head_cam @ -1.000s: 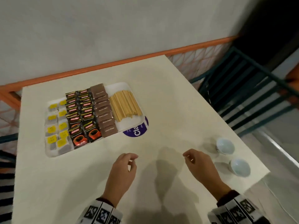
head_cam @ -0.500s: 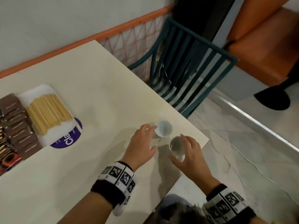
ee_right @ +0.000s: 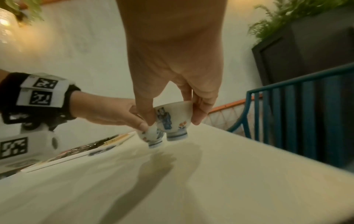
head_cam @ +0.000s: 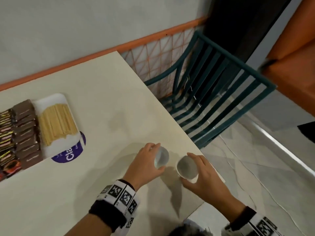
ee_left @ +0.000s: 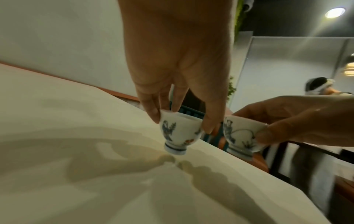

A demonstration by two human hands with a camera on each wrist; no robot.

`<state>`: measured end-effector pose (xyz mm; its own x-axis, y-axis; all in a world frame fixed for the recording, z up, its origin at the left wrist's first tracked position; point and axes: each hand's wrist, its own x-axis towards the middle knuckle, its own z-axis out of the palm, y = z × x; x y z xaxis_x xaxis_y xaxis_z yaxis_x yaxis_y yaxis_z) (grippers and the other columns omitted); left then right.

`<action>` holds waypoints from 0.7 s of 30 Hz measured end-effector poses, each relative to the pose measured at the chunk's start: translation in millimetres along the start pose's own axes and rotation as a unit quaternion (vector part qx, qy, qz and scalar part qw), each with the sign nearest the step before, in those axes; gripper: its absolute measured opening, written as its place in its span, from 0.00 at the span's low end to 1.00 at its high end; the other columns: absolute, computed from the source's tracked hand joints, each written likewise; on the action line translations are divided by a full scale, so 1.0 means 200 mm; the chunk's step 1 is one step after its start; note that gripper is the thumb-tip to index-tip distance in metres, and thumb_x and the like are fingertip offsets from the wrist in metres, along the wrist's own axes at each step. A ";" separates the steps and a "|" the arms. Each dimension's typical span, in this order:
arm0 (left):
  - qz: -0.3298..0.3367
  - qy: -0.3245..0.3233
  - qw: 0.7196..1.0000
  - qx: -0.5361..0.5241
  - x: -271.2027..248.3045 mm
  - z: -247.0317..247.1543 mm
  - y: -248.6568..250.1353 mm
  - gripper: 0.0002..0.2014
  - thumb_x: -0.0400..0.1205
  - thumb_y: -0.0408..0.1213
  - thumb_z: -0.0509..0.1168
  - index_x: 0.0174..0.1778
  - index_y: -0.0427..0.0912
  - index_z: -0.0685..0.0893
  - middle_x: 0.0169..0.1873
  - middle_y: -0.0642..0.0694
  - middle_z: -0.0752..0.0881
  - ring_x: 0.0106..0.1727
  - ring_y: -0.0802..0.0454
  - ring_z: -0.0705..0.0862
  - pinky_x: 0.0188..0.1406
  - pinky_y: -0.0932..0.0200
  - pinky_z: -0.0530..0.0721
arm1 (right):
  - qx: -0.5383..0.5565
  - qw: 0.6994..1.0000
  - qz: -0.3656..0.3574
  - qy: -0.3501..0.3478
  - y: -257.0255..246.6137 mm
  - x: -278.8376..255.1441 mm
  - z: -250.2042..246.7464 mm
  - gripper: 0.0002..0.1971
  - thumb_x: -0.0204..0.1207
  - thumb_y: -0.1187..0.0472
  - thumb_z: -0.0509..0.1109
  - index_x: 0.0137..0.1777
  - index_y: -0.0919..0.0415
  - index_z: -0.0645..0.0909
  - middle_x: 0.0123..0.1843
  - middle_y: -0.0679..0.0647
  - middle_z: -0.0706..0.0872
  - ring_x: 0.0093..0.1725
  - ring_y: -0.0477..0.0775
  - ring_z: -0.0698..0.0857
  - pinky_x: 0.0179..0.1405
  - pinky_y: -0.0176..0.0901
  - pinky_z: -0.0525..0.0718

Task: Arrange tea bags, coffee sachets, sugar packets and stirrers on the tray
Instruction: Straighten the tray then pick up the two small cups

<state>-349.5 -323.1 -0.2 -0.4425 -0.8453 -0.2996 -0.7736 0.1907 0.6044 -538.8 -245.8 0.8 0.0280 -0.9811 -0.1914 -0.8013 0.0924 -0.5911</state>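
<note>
While my left hand [head_cam: 144, 165] pinches one small painted cup [head_cam: 161, 158] by its rim, fingers on the far side and thumb on the near side, my right hand [head_cam: 202, 176] grips a second cup [head_cam: 186, 168] the same way, fingers and thumb curled round its wall. In the left wrist view both cups hang just clear of the cream table [head_cam: 102, 126], tilted a little, side by side and nearly touching near the table's right corner.

The tray [head_cam: 51, 99] lies well apart from both hands, off to my left on the table near the wall. On it the wooden stirrers [head_cam: 57, 123] sit in a bundle at the right end, the brown sugar packets [head_cam: 27, 132] in an overlapping row just left of them, and the dark coffee sachets [head_cam: 6, 138] beside those at the picture's edge. The tea bags are out of view. A teal chair [head_cam: 218, 92] stands beyond the table's right edge.
</note>
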 end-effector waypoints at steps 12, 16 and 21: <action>-0.170 0.220 0.956 -0.092 -0.08 -0.53 -0.48 0.36 0.74 0.43 0.70 0.76 0.39 0.66 0.70 0.46 0.69 0.70 0.52 0.72 0.59 0.79 0.59 | -0.032 0.980 -0.179 -0.078 -0.72 1.02 -0.05 0.41 0.62 0.49 0.80 0.74 0.56 0.67 0.67 0.52 0.74 0.54 0.43 0.72 0.54 0.31 0.69; -0.190 0.271 0.935 -0.127 0.01 -0.65 -0.64 0.35 0.74 0.40 0.71 0.76 0.39 0.66 0.71 0.44 0.70 0.72 0.50 0.70 0.59 0.78 0.58 | -0.027 0.967 -0.223 -0.119 -1.00 1.35 0.12 0.41 0.63 0.53 0.81 0.74 0.61 0.66 0.68 0.58 0.74 0.63 0.51 0.74 0.56 0.29 0.65; -0.208 0.315 0.910 -0.168 0.13 -0.72 -0.81 0.39 0.76 0.39 0.70 0.80 0.43 0.58 0.76 0.48 0.68 0.76 0.53 0.66 0.65 0.73 0.56 | -0.043 0.962 -0.222 -0.154 -1.27 1.62 0.34 0.41 0.68 0.54 0.77 0.78 0.63 0.61 0.72 0.61 0.70 0.71 0.58 0.71 0.65 0.39 0.68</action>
<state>-169.6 -449.2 0.3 0.2879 -0.9481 -0.1348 -0.5854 -0.2856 0.7587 -284.9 -575.1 35.6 0.5444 -0.8222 -0.1662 -0.7155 -0.3518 -0.6035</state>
